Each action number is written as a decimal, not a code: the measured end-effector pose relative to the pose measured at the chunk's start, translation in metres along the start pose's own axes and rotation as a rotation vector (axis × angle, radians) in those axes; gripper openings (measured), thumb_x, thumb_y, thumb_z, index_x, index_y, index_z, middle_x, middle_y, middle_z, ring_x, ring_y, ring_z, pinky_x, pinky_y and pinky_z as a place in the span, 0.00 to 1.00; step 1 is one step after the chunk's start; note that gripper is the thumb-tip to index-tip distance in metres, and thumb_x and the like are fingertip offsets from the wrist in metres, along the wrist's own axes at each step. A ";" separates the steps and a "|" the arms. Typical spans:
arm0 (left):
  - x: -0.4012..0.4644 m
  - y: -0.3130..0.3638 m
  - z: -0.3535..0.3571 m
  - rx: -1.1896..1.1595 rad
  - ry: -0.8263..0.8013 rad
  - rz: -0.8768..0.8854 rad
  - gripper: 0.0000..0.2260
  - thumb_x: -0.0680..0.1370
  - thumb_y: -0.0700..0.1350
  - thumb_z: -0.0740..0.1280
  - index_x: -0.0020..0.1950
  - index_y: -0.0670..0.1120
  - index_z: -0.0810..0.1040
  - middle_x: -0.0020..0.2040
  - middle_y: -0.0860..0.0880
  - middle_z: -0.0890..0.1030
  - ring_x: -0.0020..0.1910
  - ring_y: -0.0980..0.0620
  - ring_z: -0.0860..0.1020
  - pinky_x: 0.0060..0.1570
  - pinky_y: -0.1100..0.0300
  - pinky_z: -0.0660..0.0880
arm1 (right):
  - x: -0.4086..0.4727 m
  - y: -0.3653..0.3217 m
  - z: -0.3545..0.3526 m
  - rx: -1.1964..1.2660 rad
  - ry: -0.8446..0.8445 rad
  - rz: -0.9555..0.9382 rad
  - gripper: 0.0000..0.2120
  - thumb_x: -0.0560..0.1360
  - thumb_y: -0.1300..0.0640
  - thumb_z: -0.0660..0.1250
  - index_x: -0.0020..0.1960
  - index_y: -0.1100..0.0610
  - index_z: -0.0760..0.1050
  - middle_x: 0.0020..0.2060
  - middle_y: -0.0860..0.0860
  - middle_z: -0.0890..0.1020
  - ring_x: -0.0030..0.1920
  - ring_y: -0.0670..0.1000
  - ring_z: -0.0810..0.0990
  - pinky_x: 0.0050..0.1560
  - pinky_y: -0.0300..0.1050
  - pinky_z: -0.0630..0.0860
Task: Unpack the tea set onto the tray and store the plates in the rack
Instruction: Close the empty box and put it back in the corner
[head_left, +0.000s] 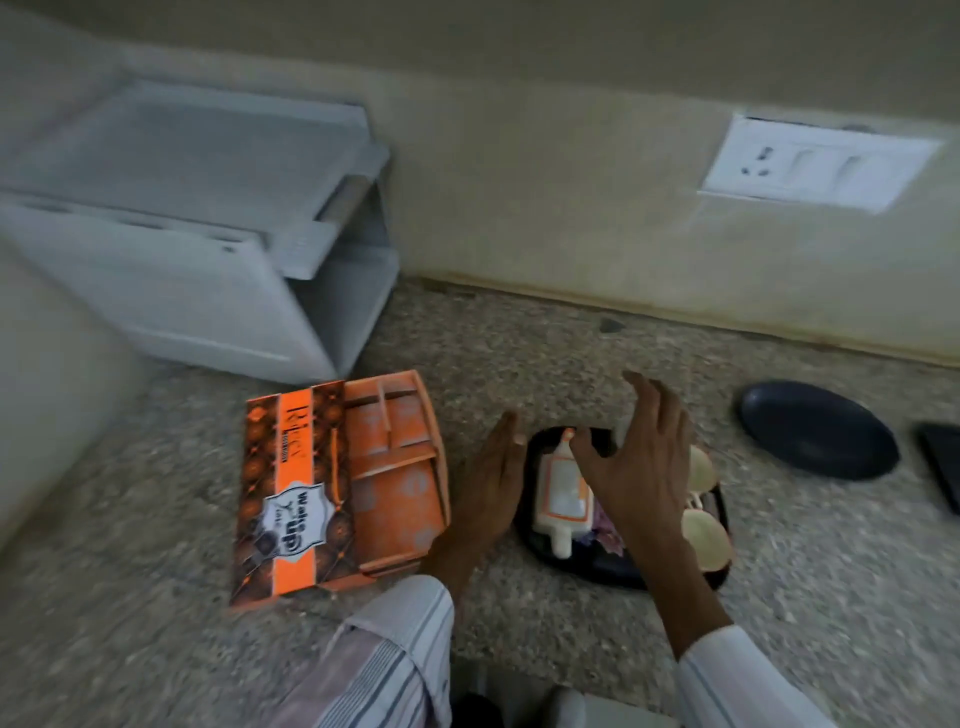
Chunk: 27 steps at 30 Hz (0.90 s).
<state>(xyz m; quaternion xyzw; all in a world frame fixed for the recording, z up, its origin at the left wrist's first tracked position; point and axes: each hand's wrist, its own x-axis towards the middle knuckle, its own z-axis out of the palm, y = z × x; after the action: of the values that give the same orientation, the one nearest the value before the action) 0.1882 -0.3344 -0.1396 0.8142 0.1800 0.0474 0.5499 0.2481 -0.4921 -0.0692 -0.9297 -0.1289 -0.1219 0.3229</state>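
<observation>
Tea-set pieces are seen on the black tray (535, 540), which lies on the speckled counter (519, 353) just right of the opened orange box (332, 488). A white, orange-trimmed teapot (563, 491) lies on its side, its long axis running toward the wall, the orange-tipped end pointed away. Two pale cups (704, 535) are set at the tray's right edge. All are judged light, rigid, smooth and breakable; the teapot is best gripped across its flat body. The left hand (491, 488) is spread flat beside the tray, the right hand (641, 462) hovers open-fingered above it; nothing is held.
</observation>
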 end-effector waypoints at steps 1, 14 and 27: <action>-0.008 -0.001 -0.014 -0.005 0.053 0.018 0.21 0.85 0.52 0.53 0.79 0.51 0.62 0.77 0.59 0.61 0.76 0.64 0.57 0.72 0.74 0.50 | -0.002 -0.017 0.011 0.080 -0.046 -0.037 0.34 0.72 0.48 0.71 0.74 0.53 0.64 0.68 0.54 0.69 0.69 0.60 0.70 0.65 0.58 0.71; -0.069 -0.067 -0.179 0.253 0.502 0.020 0.23 0.83 0.54 0.54 0.76 0.47 0.67 0.76 0.50 0.68 0.76 0.55 0.64 0.76 0.53 0.60 | -0.065 -0.115 0.162 0.483 -0.587 0.233 0.37 0.74 0.38 0.59 0.76 0.57 0.63 0.71 0.57 0.72 0.70 0.57 0.73 0.68 0.51 0.71; -0.072 -0.108 -0.209 0.279 0.649 -0.236 0.27 0.80 0.57 0.50 0.74 0.44 0.67 0.70 0.43 0.74 0.68 0.43 0.73 0.65 0.49 0.72 | -0.099 -0.149 0.198 0.730 -0.590 0.426 0.32 0.72 0.32 0.58 0.72 0.45 0.72 0.68 0.50 0.79 0.66 0.52 0.78 0.69 0.57 0.73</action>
<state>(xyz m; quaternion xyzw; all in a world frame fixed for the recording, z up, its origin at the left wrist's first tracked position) 0.0379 -0.1402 -0.1480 0.7976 0.4423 0.2144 0.3495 0.1361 -0.2694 -0.1660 -0.7567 -0.0566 0.2669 0.5941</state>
